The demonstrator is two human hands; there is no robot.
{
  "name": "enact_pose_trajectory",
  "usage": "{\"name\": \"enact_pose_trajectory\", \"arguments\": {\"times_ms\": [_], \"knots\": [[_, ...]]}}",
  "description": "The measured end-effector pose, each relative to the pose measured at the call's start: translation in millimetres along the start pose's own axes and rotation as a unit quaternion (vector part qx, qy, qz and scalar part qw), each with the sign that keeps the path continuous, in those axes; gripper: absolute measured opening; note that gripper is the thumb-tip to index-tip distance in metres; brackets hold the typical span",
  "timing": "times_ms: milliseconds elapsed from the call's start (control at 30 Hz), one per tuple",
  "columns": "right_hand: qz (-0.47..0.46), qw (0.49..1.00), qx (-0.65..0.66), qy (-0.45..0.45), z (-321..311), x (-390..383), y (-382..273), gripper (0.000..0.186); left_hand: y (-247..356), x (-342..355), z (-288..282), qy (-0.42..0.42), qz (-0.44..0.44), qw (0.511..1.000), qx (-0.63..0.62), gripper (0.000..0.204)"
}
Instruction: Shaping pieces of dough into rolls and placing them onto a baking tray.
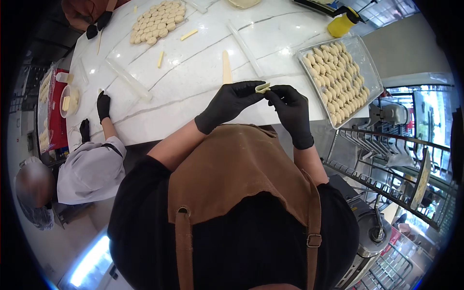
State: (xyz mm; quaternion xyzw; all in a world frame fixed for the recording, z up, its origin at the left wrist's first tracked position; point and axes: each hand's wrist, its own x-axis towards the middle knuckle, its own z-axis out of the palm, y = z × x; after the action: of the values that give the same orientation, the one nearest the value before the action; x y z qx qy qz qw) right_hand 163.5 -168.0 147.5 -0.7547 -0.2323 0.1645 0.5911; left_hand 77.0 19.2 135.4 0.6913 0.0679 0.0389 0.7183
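In black gloves, my left hand (231, 104) and my right hand (289, 111) meet just over the table's near edge, fingers pinched on a small folded pale piece of dough (262, 87). Just behind them a flat wooden stick (226, 65) and a clear rod (241, 46) lie on the marble table (193, 63). Farther back are a cluster of dough rounds (157, 24) and short yellow strips (189, 35). To the right of my hands, a metal tray (369, 87) holds several rows of shaped dough pieces.
A co-worker (89, 174) works at the left beside a white bowl (73, 104) and red tray (59, 133); another person (84, 14) is at the far top left. A yellow spray bottle (340, 26) stands back right. A wire rack (382, 179) and machine (374, 232) flank me at right.
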Motion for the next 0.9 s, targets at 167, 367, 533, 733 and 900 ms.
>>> {"name": "enact_pose_trajectory", "arguments": {"times_ms": [167,367,533,733,900], "knots": [[-0.02,1.0,0.01,0.015,12.7,5.2,0.1,0.008,7.7,-7.0,-5.2,0.023,-0.024,0.999,-0.007,0.032],[-0.031,0.998,0.041,0.033,22.8,10.1,8.1,0.009,7.8,-9.4,-7.7,0.039,-0.035,0.999,-0.002,0.029],[-0.029,0.997,0.065,0.034,30.1,11.1,26.7,0.009,0.8,-7.8,-12.8,0.038,-0.04,0.998,-0.013,0.028],[0.06,0.993,0.101,-0.026,32.6,17.3,32.0,0.009,-12.1,-5.3,-24.1,0.014,-0.108,0.992,-0.063,0.027],[0.109,0.985,0.063,-0.115,39.9,36.5,58.6,0.016,-48.8,3.2,-49.6,-0.008,-0.162,0.986,-0.048,0.028]]}}
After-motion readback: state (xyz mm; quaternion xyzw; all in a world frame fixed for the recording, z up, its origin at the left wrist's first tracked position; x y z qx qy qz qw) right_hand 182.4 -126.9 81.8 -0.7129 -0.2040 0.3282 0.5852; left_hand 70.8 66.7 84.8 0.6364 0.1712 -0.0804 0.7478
